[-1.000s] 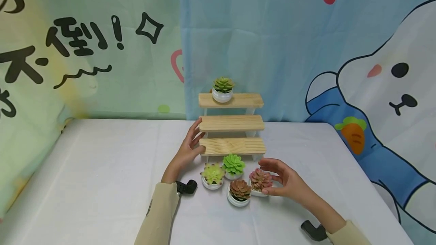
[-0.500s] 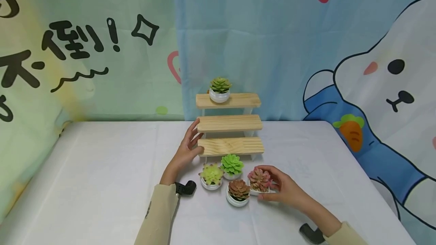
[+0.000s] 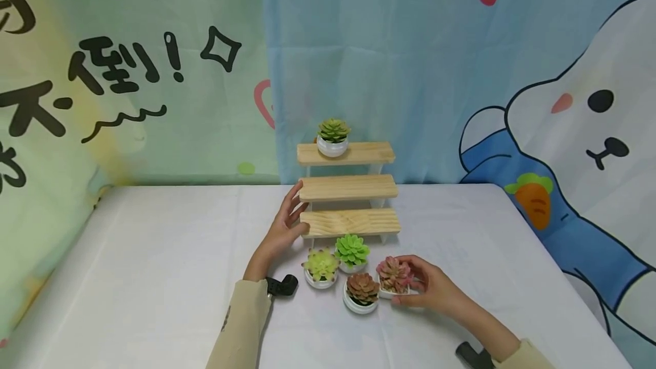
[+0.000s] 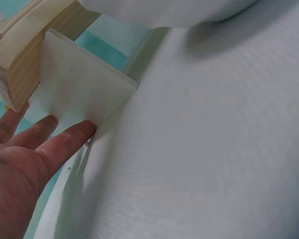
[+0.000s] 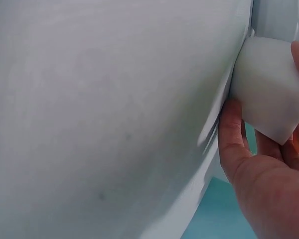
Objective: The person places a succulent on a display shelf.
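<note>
Head view: right hand [image 3: 435, 289] grip half hides pink succulent pot [image 3: 393, 278]; left hand [image 3: 279, 229] released.

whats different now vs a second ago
The right hand has closed in from an open hover and now grips the white pot of the pink succulent. The left hand stays against the wooden stand; the other pots have not moved.

Three potted succulents [image 3: 350, 268] crowd the front of the stepped shelf [image 3: 349, 223]; its lower steps lie bare.
</note>
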Demonstrator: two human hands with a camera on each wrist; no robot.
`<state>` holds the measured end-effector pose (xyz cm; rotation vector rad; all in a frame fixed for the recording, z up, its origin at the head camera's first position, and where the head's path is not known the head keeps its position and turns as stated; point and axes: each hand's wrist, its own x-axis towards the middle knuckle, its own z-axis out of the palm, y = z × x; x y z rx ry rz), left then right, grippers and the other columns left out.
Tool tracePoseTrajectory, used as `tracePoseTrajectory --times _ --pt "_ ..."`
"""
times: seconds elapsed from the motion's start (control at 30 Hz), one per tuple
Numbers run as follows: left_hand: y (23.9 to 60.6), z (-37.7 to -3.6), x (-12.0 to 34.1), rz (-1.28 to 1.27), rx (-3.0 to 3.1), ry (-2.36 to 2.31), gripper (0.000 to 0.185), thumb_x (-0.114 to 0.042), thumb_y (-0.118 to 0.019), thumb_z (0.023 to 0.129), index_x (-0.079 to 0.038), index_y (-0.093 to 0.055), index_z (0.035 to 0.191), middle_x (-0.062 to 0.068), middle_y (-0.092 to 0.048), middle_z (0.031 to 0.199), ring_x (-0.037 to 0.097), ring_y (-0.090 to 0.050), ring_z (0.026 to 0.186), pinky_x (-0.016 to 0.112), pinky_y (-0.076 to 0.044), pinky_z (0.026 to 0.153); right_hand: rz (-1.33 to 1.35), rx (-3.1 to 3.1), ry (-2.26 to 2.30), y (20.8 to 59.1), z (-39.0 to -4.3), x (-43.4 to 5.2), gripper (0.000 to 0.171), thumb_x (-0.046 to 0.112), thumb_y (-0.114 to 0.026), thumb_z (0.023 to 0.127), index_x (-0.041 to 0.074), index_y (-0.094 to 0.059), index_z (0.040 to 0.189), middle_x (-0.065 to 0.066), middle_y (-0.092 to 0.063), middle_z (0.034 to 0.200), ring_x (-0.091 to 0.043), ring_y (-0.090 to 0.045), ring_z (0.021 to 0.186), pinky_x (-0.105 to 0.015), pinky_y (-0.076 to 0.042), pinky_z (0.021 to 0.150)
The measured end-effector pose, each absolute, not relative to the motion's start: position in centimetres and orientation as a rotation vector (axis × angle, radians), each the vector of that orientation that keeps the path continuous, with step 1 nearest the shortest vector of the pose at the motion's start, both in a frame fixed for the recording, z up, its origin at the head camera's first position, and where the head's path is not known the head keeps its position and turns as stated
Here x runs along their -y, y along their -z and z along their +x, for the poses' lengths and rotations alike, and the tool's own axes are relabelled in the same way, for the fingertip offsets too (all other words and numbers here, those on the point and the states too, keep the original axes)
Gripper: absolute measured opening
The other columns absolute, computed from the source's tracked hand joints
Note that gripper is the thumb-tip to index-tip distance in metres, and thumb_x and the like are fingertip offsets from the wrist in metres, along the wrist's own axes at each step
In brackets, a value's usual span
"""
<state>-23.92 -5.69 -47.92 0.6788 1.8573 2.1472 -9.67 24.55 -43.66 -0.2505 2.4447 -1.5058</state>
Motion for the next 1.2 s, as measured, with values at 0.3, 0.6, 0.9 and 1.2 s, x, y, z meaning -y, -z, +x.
tracePoseTrajectory --times 0.3,0.6,0.9,1.2 --pt "48.3 -23.7 5.5 0.714 -1.854 -2.172 0.09 0.008 -0.05 0.081 -0.026 -0.016 0.158 0.017 -0.022 0.158 0.037 -0.026 0.144 0.054 -0.037 0.108 -0.249 -2.429 1.512 43.8 -9.4 -24.9 0.075 0.018 -0.084 0.075 -0.01 -0.046 0.134 -0.03 -0.05 0.133 -0.024 -0.056 0.118 -0.023 -0.052 0.089" --pt "48.3 -23.5 5.5 0.669 -1.878 -2.153 0.091 0.009 -0.05 0.081 -0.03 -0.018 0.157 0.014 -0.021 0.159 0.036 -0.026 0.145 0.052 -0.037 0.108 -0.18 -2.472 1.557 42.7 -9.2 -25.2 0.072 0.016 -0.083 0.075 -0.009 -0.048 0.133 -0.028 -0.05 0.133 0.011 -0.051 0.107 -0.022 -0.05 0.092" --pt "48.1 -24.0 5.8 0.667 -1.869 -2.161 0.092 0.013 -0.049 0.082 -0.024 -0.014 0.158 0.017 -0.019 0.159 0.038 -0.025 0.144 0.054 -0.034 0.109 -0.055 -2.543 1.514 41.8 -9.7 -24.7 0.073 0.015 -0.084 0.075 -0.008 -0.048 0.133 -0.023 -0.054 0.13 -0.008 -0.056 0.107 -0.023 -0.051 0.092" --pt "48.2 -24.0 5.7 0.721 -1.864 -2.161 0.09 0.011 -0.048 0.081 -0.021 -0.014 0.158 0.02 -0.018 0.159 0.04 -0.024 0.144 0.053 -0.035 0.109 0.097 -2.646 1.506 40.6 -10.9 -24.3 0.075 0.017 -0.082 0.078 -0.007 -0.044 0.138 -0.021 -0.054 0.13 -0.002 -0.054 0.099 -0.015 -0.05 0.083"
